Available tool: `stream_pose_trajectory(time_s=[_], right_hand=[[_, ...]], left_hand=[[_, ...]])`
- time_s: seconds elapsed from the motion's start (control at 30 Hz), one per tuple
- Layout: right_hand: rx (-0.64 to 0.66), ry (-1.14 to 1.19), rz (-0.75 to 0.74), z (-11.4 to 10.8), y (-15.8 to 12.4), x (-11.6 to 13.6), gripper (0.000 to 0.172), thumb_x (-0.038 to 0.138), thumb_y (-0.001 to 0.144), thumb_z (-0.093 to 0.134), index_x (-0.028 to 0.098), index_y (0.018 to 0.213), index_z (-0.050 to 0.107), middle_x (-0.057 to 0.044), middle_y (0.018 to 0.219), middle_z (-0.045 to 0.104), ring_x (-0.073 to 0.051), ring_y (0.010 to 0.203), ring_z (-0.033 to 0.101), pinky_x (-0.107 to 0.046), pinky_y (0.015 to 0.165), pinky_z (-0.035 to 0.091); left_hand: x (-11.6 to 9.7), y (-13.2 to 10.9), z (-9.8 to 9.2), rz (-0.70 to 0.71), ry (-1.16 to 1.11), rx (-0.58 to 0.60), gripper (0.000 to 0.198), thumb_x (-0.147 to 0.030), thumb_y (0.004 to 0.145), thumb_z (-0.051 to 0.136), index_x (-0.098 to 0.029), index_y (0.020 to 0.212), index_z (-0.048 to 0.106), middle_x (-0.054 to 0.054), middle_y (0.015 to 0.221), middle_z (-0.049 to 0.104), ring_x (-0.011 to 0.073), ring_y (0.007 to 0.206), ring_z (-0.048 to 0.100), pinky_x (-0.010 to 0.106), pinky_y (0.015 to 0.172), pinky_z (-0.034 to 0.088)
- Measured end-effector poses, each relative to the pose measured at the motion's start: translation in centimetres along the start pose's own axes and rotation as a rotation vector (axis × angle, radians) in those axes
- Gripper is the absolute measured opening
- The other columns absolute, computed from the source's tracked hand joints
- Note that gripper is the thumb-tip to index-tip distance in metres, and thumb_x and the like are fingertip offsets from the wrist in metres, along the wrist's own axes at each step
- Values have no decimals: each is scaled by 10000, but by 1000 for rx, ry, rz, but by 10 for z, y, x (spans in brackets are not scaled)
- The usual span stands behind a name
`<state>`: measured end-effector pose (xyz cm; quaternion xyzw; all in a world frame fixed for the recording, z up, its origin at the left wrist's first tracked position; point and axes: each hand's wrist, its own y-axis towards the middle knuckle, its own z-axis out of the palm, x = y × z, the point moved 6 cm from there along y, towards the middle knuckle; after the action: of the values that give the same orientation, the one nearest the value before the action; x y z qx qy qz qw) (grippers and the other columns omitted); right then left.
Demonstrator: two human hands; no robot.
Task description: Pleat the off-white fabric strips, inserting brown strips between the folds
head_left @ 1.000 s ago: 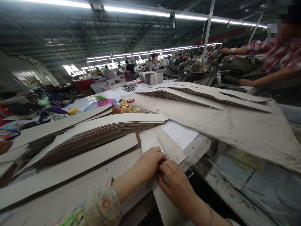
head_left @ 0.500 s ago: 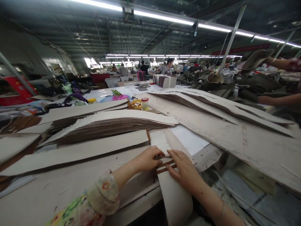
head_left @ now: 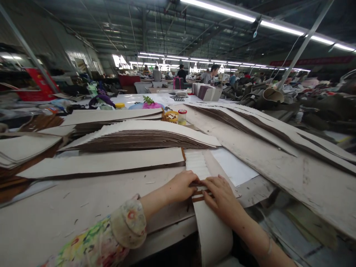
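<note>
Here are the pale strips, lower centre of the frame, laid over the table edge with the near end curving down; brown bands cross them just below the fingers, and a ridged white run stretches away above; the left hand comes in from the lower left, thumb and fingers nearly together, seemingly pinching the strips' left edge; the right hand lies across the right side, fingers half bent, thumb on the face; whether it clasps anything underneath, I cannot tell!

Now the handling; that sagging end suggests something light and bendy, firm enough to hold a smooth curve, more likely to crease than to break; layers look apt to slide over one another, so the long edges near the brown bands seem the place to hold, one hand per side; left of centre, the fanned stack bows much the same way, brown edges showing.
</note>
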<state>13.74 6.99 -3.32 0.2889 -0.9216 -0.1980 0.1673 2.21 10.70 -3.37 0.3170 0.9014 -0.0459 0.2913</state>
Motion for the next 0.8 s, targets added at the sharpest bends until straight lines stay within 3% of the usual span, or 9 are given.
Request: stream_pose_trajectory(time_s=[0.23, 0.4, 0.53, 0.8], right_hand=[[70, -21, -15, 3, 2, 7, 146, 175, 830, 450, 169, 933, 552, -59, 828, 553, -214, 837, 522, -429, 837, 414], [91, -21, -4, 2, 0, 6, 144, 220, 839, 485, 167, 955, 551, -71, 866, 547, -225, 850, 512, -396, 754, 444], [89, 14, -40, 0, 1, 5, 187, 260, 852, 473, 188, 1010, 543, -72, 920, 557, -213, 879, 513, -364, 753, 451], [168, 96, -97, 5, 9, 8, 268, 158, 836, 450, 219, 1087, 521, -52, 968, 573, -188, 912, 523, -350, 790, 442]], left_hand=[[-6, -3, 0, 19, 76, 3, 95, -128, 748, 532, -179, 795, 597, 30, 857, 569, 174, 860, 509, 262, 758, 410], [5, -10, 0, -7, -92, -63, 129, -128, 721, 570, -172, 840, 593, 29, 890, 561, 168, 889, 502, 266, 805, 400], [18, -21, 0, -36, -183, -143, 143, -176, 728, 579, -168, 871, 580, 25, 878, 525, 161, 864, 497, 274, 799, 403], [19, -26, 2, -18, -228, -152, 130, -170, 742, 567, -168, 872, 568, 23, 872, 528, 156, 852, 498, 263, 782, 405]])
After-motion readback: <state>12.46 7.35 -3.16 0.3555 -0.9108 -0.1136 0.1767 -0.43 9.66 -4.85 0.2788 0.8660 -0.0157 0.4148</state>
